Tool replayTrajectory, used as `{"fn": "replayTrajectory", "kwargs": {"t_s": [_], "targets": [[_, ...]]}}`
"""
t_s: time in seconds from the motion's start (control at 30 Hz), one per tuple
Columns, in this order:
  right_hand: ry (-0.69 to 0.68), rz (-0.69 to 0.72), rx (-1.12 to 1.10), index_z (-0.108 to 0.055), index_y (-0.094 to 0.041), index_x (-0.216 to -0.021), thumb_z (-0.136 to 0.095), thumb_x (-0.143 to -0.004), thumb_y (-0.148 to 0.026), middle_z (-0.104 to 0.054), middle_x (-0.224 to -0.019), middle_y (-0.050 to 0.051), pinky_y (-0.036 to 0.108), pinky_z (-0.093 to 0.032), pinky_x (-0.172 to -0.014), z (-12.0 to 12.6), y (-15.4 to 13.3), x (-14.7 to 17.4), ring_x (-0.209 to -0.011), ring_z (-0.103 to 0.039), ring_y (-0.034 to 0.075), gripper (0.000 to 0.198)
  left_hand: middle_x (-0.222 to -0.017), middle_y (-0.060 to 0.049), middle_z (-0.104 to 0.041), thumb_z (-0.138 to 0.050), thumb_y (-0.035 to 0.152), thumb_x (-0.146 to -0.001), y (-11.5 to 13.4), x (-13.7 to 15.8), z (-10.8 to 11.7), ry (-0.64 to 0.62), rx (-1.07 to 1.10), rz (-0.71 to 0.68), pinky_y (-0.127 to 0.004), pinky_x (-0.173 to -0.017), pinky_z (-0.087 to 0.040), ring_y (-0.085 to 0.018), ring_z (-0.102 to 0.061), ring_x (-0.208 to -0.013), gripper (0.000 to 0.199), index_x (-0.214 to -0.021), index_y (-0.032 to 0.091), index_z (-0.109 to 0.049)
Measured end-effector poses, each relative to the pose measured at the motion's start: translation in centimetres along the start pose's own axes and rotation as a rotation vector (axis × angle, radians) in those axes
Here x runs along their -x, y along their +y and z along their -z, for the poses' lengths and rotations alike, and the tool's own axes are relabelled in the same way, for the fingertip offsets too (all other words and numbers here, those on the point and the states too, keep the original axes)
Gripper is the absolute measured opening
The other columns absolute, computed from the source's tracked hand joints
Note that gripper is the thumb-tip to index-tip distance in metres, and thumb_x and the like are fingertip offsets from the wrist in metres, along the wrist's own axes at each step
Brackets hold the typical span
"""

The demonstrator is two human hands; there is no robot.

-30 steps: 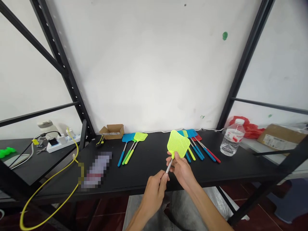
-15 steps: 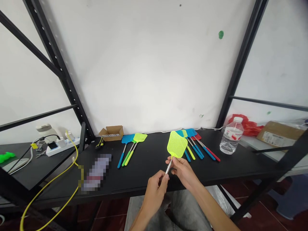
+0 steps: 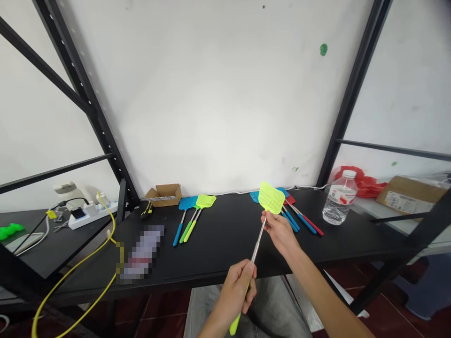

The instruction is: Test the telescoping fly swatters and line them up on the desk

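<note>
A yellow-green fly swatter with a metal telescopic rod is held between both hands. My left hand is wrapped round its yellow-green handle, near the table's front edge. At the neck, just under the perforated head, my right hand pinches the rod. A long stretch of bare rod shows between the hands. Behind my right hand lie several swatters with blue and red handles, their heads partly covered by the held one. To the left rest blue, green and yellow-green swatters, side by side.
A water bottle stands at the table's right end. An open cardboard box sits at the back left. A pixelated flat object lies front left, beside a yellow cable. Black metal posts frame both sides.
The rod has been drawn out much longer. My left hand has moved down towards me with the handle, while my right hand has moved up and right with the head.
</note>
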State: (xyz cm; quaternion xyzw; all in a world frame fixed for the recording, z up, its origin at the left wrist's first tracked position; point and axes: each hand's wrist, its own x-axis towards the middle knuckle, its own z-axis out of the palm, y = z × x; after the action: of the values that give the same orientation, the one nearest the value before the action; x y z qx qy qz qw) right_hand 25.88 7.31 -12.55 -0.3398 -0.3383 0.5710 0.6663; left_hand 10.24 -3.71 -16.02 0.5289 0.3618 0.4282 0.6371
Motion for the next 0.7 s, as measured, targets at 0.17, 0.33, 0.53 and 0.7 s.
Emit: {"fn": "replayTrajectory", "kwargs": {"t_s": [0.17, 0.33, 0.53, 0.7], "targets": [[0.045, 0.075, 0.061, -0.072, -0.016, -0.075, -0.085, -0.058, -0.041, -0.066, -0.074, 0.006, 0.025, -0.043, -0.052, 1.3, -2.8, -3.9, -0.069, -0.058, 0.016, 0.033, -0.041, 0.009, -0.04, -0.04, 0.054, -0.093, 1.1, 0.5, -0.8, 0.103, -0.283, -0.05, -0.016, -0.032, -0.018, -0.003, -0.029, -0.029, 0.04, -0.072, 0.02, -0.043], [-0.032, 0.041, 0.06, -0.072, -0.018, -0.083, -0.081, -0.065, -0.044, -0.068, -0.079, 0.004, 0.024, -0.044, -0.053, 0.4, -4.4, -4.0, -0.068, -0.059, 0.014, 0.033, -0.042, 0.009, -0.04, -0.038, 0.053, -0.094, 1.1, 0.3, -1.3, 0.059, -0.214, -0.05, -0.017, -0.031, -0.019, -0.005, -0.029, -0.028, 0.038, -0.074, 0.021, -0.043], [-0.358, -0.162, 0.162, -0.07, -0.015, -0.093, -0.062, -0.082, -0.055, -0.07, -0.081, 0.009, 0.023, -0.042, -0.054, -2.1, -1.2, 2.8, -0.067, -0.06, 0.014, 0.042, -0.042, 0.009, -0.043, -0.04, 0.052, -0.093, 0.6, -0.2, -0.8, 0.097, -0.039, -0.047, -0.015, -0.028, -0.022, -0.005, -0.029, -0.028, 0.035, -0.082, 0.02, -0.047], [-0.533, -0.193, 0.219, -0.067, -0.013, -0.085, -0.05, -0.086, -0.061, -0.07, -0.078, 0.011, 0.024, -0.034, -0.044, -2.7, 1.1, 5.7, -0.054, -0.055, 0.013, 0.05, -0.038, 0.009, -0.044, -0.038, 0.058, -0.092, 0.4, -0.9, -0.6, 0.138, -0.008, -0.043, -0.015, -0.027, -0.021, -0.005, -0.027, -0.025, 0.043, -0.08, 0.019, -0.048]]}}
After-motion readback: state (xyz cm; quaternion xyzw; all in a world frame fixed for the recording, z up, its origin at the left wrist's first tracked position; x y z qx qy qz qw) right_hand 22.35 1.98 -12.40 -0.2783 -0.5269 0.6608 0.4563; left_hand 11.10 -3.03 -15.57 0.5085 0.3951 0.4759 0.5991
